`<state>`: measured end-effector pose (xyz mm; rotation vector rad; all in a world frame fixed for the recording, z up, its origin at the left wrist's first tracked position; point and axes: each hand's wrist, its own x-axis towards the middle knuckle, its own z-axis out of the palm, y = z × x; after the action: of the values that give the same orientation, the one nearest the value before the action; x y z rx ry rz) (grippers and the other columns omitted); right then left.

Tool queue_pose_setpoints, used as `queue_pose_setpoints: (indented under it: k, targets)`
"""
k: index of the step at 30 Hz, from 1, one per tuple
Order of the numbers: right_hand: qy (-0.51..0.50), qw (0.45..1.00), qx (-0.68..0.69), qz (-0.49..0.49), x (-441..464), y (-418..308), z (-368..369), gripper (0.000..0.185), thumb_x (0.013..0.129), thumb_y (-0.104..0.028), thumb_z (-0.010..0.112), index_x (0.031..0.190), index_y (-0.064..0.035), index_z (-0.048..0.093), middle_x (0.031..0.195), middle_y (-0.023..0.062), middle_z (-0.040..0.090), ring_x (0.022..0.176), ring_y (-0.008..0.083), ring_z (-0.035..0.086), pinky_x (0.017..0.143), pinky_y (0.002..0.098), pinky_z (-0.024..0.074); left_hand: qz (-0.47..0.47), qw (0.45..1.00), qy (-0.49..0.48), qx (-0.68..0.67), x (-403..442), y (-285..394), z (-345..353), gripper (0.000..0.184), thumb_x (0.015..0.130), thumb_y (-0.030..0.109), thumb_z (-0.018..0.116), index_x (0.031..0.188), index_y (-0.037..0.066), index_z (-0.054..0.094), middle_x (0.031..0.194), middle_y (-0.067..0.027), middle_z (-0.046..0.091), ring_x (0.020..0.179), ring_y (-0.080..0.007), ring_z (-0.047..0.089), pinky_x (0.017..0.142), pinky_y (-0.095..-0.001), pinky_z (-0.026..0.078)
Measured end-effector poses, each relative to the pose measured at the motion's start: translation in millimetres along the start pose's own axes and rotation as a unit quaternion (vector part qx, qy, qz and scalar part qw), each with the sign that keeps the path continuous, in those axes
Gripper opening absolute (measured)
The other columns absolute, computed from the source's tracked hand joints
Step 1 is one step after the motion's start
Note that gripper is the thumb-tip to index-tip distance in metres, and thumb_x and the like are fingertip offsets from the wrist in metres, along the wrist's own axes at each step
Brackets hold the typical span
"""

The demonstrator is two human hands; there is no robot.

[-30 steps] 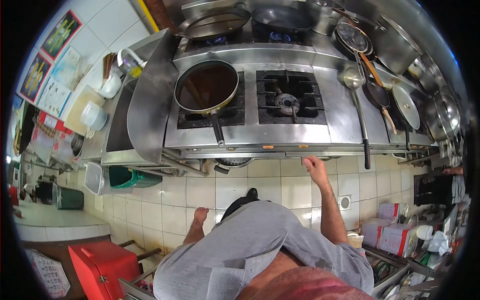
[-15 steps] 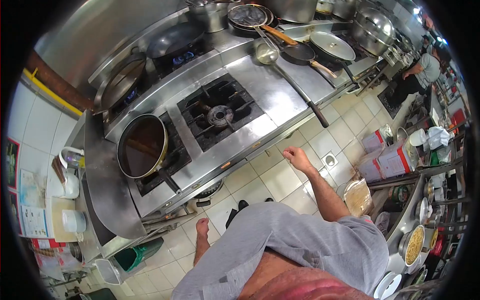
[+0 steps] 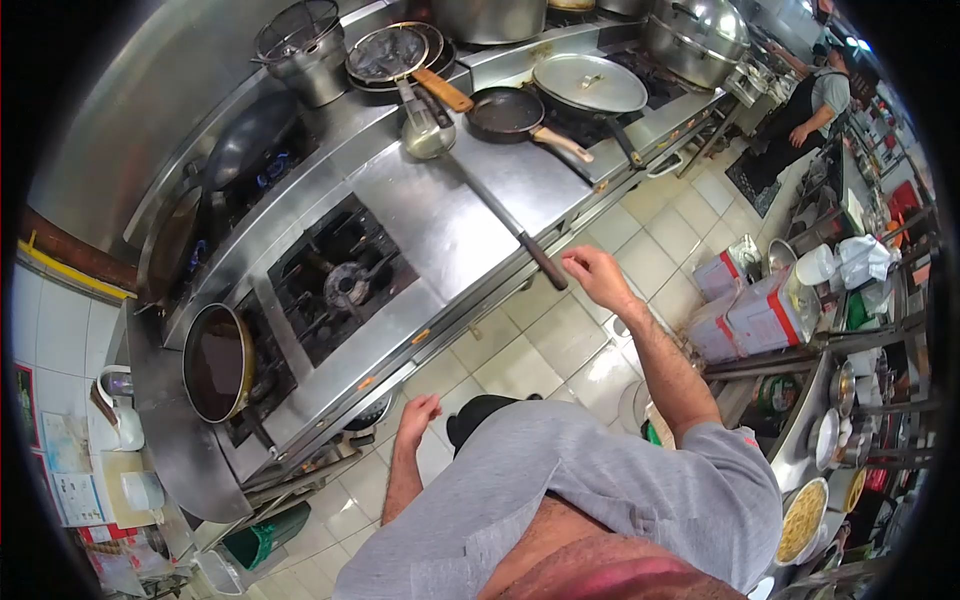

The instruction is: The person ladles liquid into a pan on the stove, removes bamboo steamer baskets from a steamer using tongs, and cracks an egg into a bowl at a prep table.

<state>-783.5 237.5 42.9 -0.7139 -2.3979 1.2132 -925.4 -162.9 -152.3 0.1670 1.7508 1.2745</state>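
Note:
My right hand is just right of the dark handle end of a long ladle, with a small gap between them. Its fingers are half curled and apart, holding nothing. The ladle's bowl lies on the steel stove top, and its handle sticks out past the front edge. Lower down, my left hand hangs in front of the stove with loosely curled fingers and nothing visible in it. A pan of dark liquid sits on the left front burner.
A bare burner lies beside the steel top. Behind the ladle are a strainer, a small frying pan and a lidded pan. Blue flames burn under the back woks. A person stands far right; red-white boxes line the right.
My view has shifted right along the stove. The right hand has come closer to the ladle handle, its fingers loosening. My left hand has risen slightly.

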Motion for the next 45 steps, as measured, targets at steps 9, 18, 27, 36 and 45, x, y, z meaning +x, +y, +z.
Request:
queue_pose_setpoints:
  k: [9, 18, 27, 36, 45]
  targets:
    - [0.028, 0.974, -0.174, -0.14, 148.8, 41.4, -113.3, 0.02, 0.08, -0.009, 0.058, 0.1, -0.0031, 0.059, 0.087, 0.0119, 0.054, 0.084, 0.0293, 0.055, 0.072, 0.0379, 0.0447, 0.151, 0.988, -0.032, -0.03, 82.7, 192.2, 175.5, 0.031, 0.086, 0.03, 0.058, 0.102, 0.006, 0.047, 0.096, -0.0062, 0.053, 0.079, -0.0145, 0.057, 0.068, -0.0304, 0.047]
    - [-0.029, 0.925, -0.334, -0.179, 317.1, 93.3, -188.4, 0.028, 0.075, -0.002, 0.057, 0.103, -0.0036, 0.059, 0.097, 0.0144, 0.055, 0.093, 0.0324, 0.053, 0.081, 0.0375, 0.0445, 0.074, 0.981, 0.106, -0.142, 140.9, 229.5, 252.0, 0.077, 0.077, 0.03, 0.069, 0.13, 0.01, 0.017, 0.119, -0.0171, 0.035, 0.08, -0.0238, 0.056, 0.064, -0.0368, 0.049]
    - [0.003, 0.87, -0.458, -0.18, 447.5, 175.1, -211.2, 0.035, 0.076, -0.009, 0.054, 0.111, -0.0099, 0.056, 0.118, 0.0127, 0.049, 0.111, 0.0319, 0.045, 0.091, 0.0421, 0.0402, 0.082, 0.94, 0.17, -0.284, 175.6, 238.8, 298.5, 0.033, 0.077, 0.012, 0.067, 0.099, 0.004, 0.043, 0.067, -0.0043, 0.051, 0.052, -0.0121, 0.05, 0.045, -0.0246, 0.039]
    - [-0.147, 0.856, -0.367, -0.333, 509.5, 219.2, -238.8, 0.032, 0.078, -0.009, 0.051, 0.109, -0.0109, 0.057, 0.119, 0.0121, 0.05, 0.11, 0.0301, 0.049, 0.092, 0.0451, 0.04, 0.14, 0.833, 0.431, -0.317, 165.5, 263.4, 416.5, 0.024, 0.071, 0.002, 0.058, 0.09, 0.002, 0.043, 0.062, -0.0036, 0.047, 0.045, -0.0118, 0.046, 0.039, -0.023, 0.035]
    - [-0.249, 0.857, -0.358, -0.274, 554.7, 250.5, -298.3, 0.016, 0.078, -0.014, 0.059, 0.092, -0.0056, 0.06, 0.096, 0.0158, 0.058, 0.098, 0.0334, 0.053, 0.084, 0.0424, 0.0434, 0.186, 0.701, 0.6, -0.336, 126.5, 281.9, 472.2, 0.019, 0.072, -0.001, 0.053, 0.087, 0.003, 0.042, 0.063, -0.0041, 0.043, 0.046, -0.0118, 0.043, 0.04, -0.0225, 0.035]
